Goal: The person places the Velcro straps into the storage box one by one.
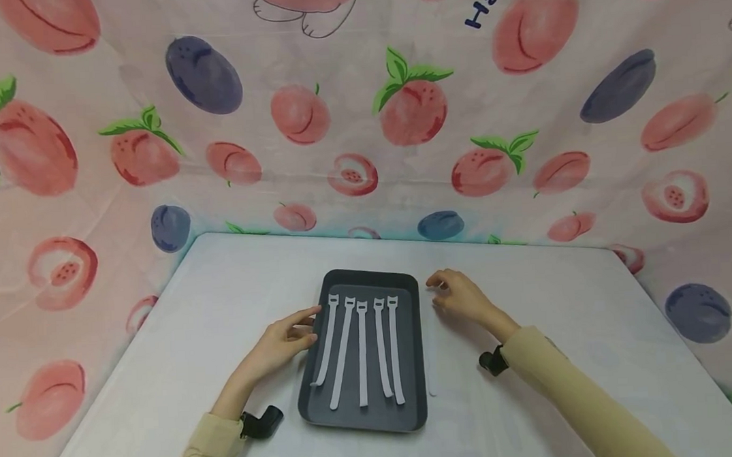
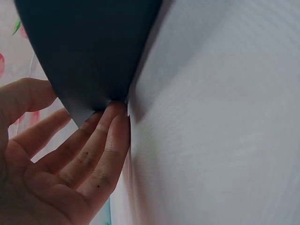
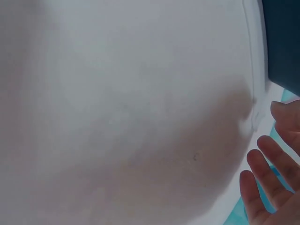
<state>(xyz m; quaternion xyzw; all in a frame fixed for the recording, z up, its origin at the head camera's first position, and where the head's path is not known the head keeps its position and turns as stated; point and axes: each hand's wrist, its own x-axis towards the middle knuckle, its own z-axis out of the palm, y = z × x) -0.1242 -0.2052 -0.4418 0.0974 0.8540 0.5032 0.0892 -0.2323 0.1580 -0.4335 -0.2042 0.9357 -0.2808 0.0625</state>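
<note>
A dark grey tray [image 1: 365, 423] lies on the white table. Several pale hook-and-loop cable straps [image 1: 363, 355] are laid lengthwise in it, slotted heads at the far end. My left hand [image 1: 280, 341] is at the tray's left side. In the left wrist view its fingertips [image 2: 115, 112] touch the outer wall, the thumb at the rim. To the right of the tray, another white strap [image 1: 432, 369] lies on the table, hard to make out against the white. My right hand [image 1: 461, 296] is over its far end, fingers loosely bent and apart, holding nothing.
Each wrist wears a black camera, one on the left [image 1: 263, 422] and one on the right [image 1: 493, 361]. Behind the white table [image 1: 559, 302] hangs a fruit-print cloth [image 1: 349, 120], which also runs along the sides.
</note>
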